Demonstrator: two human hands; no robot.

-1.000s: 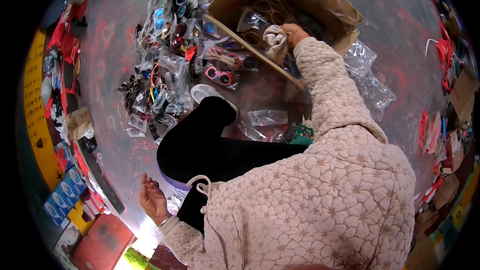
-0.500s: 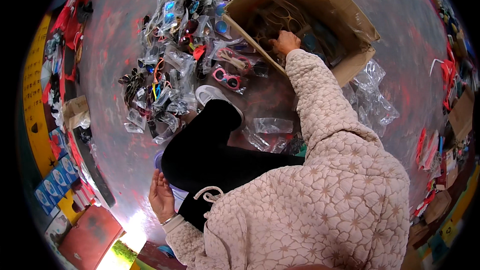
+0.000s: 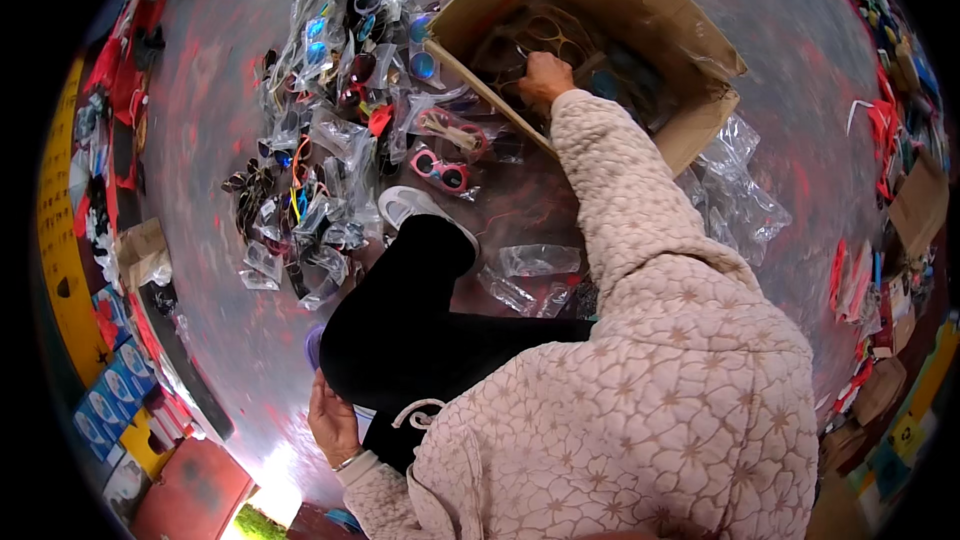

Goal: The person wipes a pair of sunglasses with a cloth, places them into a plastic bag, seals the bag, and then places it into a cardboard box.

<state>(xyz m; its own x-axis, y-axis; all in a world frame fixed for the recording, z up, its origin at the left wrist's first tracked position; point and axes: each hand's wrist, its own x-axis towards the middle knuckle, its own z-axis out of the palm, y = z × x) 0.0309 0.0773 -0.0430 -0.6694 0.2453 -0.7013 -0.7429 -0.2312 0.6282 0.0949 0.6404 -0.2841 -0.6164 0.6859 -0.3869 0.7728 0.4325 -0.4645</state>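
Note:
My right hand [image 3: 546,78] reaches into an open cardboard box [image 3: 690,136], its fingers curled down among glasses frames [image 3: 545,32] lying inside. What the fingertips hold is hidden. My left hand [image 3: 333,420] rests beside my black-trousered knee, fingers stretched out and nothing in the palm. Left of the box spreads a pile of sunglasses [image 3: 322,165], many in clear plastic sleeves. Closest to the box are pink round sunglasses [image 3: 440,169] and another pink pair [image 3: 452,130] with pale temples.
Empty clear plastic sleeves [image 3: 540,260] lie by my shoe [image 3: 415,205]. More crumpled clear bags [image 3: 735,195] lie right of the box. A small carton [image 3: 143,252] and blue boxes [image 3: 112,390] stand along the left side; mixed goods line the right.
My right hand has shifted slightly within the box, its fingers bent lower. My left hand has turned and come in against the knee. The whole view has shifted a little.

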